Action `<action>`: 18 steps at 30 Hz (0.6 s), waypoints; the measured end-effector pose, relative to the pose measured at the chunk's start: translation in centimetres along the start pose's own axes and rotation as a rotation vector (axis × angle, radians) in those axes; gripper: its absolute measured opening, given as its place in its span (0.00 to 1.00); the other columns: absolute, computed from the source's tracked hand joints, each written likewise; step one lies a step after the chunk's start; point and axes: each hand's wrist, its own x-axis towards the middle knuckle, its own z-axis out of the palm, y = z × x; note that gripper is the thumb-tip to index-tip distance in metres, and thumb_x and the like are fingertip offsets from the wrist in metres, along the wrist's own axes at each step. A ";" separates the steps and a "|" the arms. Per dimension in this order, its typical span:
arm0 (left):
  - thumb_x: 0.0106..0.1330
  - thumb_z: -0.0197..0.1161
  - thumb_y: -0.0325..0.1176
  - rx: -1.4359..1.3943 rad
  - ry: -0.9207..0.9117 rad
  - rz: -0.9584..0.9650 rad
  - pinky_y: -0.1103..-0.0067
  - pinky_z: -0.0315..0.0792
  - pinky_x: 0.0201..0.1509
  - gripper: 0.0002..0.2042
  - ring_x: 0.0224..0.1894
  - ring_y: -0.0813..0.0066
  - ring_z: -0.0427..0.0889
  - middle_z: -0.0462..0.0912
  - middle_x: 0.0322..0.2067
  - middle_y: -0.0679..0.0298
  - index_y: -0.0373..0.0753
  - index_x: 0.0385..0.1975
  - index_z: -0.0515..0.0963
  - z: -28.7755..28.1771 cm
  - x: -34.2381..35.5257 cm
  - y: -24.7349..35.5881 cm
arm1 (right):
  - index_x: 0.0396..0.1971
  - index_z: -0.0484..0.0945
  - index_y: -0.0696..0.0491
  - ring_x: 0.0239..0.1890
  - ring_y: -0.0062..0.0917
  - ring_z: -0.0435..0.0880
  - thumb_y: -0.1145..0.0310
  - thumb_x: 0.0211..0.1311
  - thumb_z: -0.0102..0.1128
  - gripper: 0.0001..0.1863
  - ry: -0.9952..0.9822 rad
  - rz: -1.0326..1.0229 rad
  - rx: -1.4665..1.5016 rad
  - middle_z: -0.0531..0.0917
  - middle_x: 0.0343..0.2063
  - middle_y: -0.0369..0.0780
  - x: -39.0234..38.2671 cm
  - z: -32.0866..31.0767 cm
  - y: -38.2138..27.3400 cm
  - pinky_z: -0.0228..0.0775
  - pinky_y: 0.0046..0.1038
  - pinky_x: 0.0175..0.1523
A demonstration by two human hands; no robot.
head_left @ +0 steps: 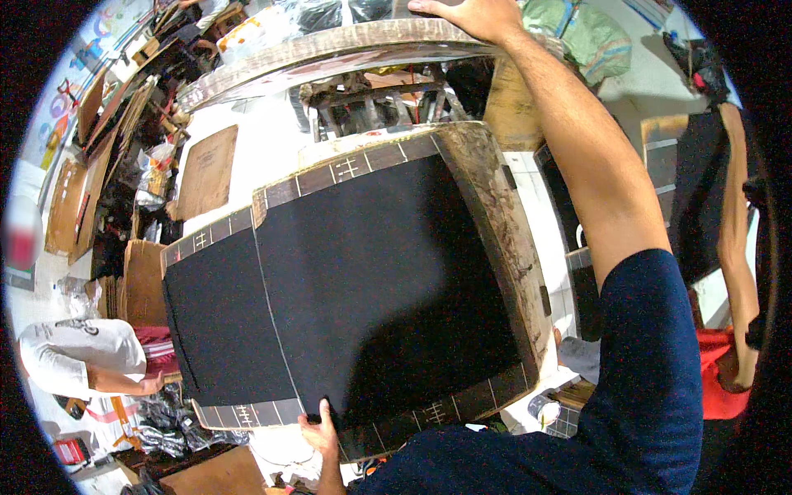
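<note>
A large board (216, 417) with dark marked borders spans the middle, topped by black sheet material (371, 264) with a seam across it and a worn, stained right margin. My left hand (322, 433) grips the near edge of this board beside the seam, thumb upward. My right hand (474, 18) reaches to the top of the view and rests on the upper surface by a long worn beam (346, 43), thumb stretched out; its fingertips are partly hard to make out.
A person in a white shirt (78, 355) stands at the left. Another person's arm (734, 223) and red clothing show at right beside dark boards (693, 190). Cardboard sheets (206, 173), plastic bags, a green sack (577, 41) and assorted clutter surround the board.
</note>
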 end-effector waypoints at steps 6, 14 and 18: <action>0.47 0.84 0.57 -0.071 -0.024 0.184 0.60 0.77 0.56 0.45 0.46 0.43 0.84 0.85 0.43 0.39 0.23 0.54 0.73 -0.7 2.0 2.2 | 0.43 0.90 0.48 0.51 0.45 0.87 0.18 0.45 0.60 0.45 -0.043 0.053 0.009 0.89 0.44 0.51 0.0 -0.7 -0.3 0.77 0.44 0.57; 0.45 0.85 0.55 0.106 -0.242 0.260 0.56 0.75 0.53 0.43 0.46 0.35 0.82 0.83 0.42 0.37 0.26 0.51 0.73 -0.4 -0.1 5.5 | 0.46 0.89 0.49 0.53 0.44 0.87 0.18 0.45 0.61 0.47 -0.081 0.067 0.056 0.88 0.47 0.51 0.9 -1.2 -0.4 0.76 0.43 0.59; 0.46 0.84 0.57 0.014 -0.239 0.200 0.55 0.74 0.53 0.44 0.46 0.33 0.80 0.81 0.41 0.36 0.25 0.51 0.72 -1.0 -1.2 4.8 | 0.46 0.89 0.51 0.52 0.45 0.87 0.18 0.44 0.61 0.49 -0.063 0.045 0.040 0.88 0.47 0.52 1.6 -1.3 -0.3 0.77 0.44 0.59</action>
